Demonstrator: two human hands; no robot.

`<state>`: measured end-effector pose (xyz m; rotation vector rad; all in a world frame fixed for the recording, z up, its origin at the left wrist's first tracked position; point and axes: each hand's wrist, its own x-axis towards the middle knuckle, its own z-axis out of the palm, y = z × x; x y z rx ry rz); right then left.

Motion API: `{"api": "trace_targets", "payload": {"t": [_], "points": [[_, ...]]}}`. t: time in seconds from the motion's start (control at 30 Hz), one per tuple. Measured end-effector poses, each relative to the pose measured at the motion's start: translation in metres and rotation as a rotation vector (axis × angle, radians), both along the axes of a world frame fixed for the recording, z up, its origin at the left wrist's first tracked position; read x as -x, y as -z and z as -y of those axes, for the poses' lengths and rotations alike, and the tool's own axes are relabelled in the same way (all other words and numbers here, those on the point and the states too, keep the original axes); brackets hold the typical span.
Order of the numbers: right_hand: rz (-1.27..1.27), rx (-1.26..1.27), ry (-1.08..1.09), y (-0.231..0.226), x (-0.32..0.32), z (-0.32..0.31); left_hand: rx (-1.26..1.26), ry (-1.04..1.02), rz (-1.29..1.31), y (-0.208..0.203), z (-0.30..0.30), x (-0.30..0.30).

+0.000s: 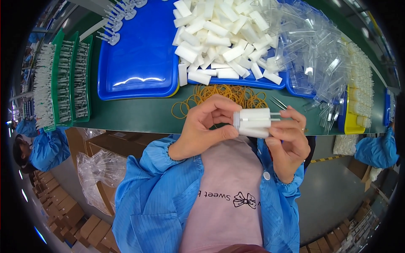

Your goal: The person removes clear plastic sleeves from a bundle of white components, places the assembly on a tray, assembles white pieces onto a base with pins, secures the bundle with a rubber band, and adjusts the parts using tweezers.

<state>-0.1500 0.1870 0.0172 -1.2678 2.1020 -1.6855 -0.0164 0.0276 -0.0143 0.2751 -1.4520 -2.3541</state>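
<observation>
In front of my chest is a bundle of white blocks (255,114) lying side by side, with a greyish clear collar at its left end and thin prongs sticking out at its right. My left hand (204,122) pinches the collar end between thumb and fingers. At the other end, the fingers and thumb of my right hand (291,137) close on the lower white block and the prongs. Just beyond my hands lies a heap of tan rubber bands (228,95). Tweezers (278,102) rest on the green table (135,111) to their right.
A blue tray (139,55) at the left has white pronged parts (114,25) along its far edge. Loose white blocks (219,40) pile up beside it, then clear plastic sleeves (312,50). Green racks (71,80) stand far left, a yellow bin (352,111) right. Co-workers in blue sit at both sides.
</observation>
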Motion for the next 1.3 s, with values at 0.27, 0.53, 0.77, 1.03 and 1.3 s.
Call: {"api": "trace_targets", "payload": {"t": [0.27,0.53,0.77,1.03,1.3], "points": [[-0.049,-0.138,0.316,-0.005,0.054,-0.043,-0.219,-0.024,0.107,0.003,0.003,0.002],[-0.698,-0.661,0.404,0.040,0.086,-0.065,-0.216,-0.052,0.151,-0.004,0.001,0.004],[-0.709,-0.653,0.338,0.041,0.083,-0.058,-0.226,-0.060,0.153,-0.005,0.000,0.002],[-0.068,-0.112,0.298,0.023,0.055,-0.046,-0.215,-0.074,0.130,0.000,-0.003,-0.001],[0.444,0.424,0.005,-0.004,0.015,-0.017,-0.164,0.042,0.034,-0.004,-0.010,0.004]]}}
